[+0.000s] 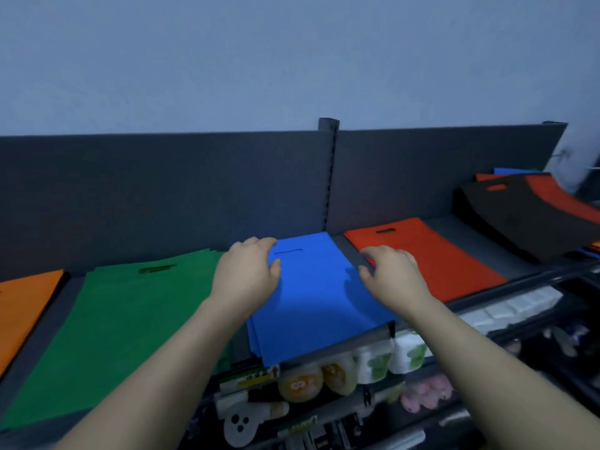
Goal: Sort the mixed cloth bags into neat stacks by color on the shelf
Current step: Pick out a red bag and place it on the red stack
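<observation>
Shop aisle. Dark metal gondola shelf point(461, 235) with slotted upright point(328, 177) and back panel point(162, 196). Flat cloth bags point(311, 303) stacked by colour on top. Lower tiers hold packaged goods: wrapped paper rolls point(389, 355), white packs point(506, 308).

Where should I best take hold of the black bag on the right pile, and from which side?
Probably the near edge, pinched from the front. The black bag lies on the pile, its handle slot at the far end by the back panel; the near edge seems to jut past the bags beneath, leaving room for fingers.
</observation>
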Demonstrator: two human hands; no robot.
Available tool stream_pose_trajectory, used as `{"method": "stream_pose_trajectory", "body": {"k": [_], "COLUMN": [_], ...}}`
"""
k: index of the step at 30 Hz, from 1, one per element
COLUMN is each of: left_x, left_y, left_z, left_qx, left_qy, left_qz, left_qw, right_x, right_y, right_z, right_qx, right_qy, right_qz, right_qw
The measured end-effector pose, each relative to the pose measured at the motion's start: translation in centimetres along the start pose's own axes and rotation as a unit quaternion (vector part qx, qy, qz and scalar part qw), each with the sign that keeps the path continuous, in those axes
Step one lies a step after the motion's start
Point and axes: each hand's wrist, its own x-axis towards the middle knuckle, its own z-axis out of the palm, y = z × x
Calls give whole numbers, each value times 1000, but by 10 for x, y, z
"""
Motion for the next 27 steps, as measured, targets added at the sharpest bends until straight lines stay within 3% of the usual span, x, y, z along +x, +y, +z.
{"method": "stream_pose_trajectory", "body": {"k": [8, 16, 27], "left_x": [40, 77, 140], "left_y": [135, 273, 363], "left_z": [60, 134, 222], "left_qx": [-40, -88, -96], "left_qy": [-15, -19, -60], "left_qz": [55, 70, 80], "left_qw": [998, 993, 990], "right_x": [2, 2, 46], "right_y": [142, 292, 419], "right_z": [-35, -62, -63], "right_qx": [-16, -21, -21], "right_qy": [39, 20, 25], "right_qz": [64, 95, 152], "right_qw": [997, 995, 988]}}
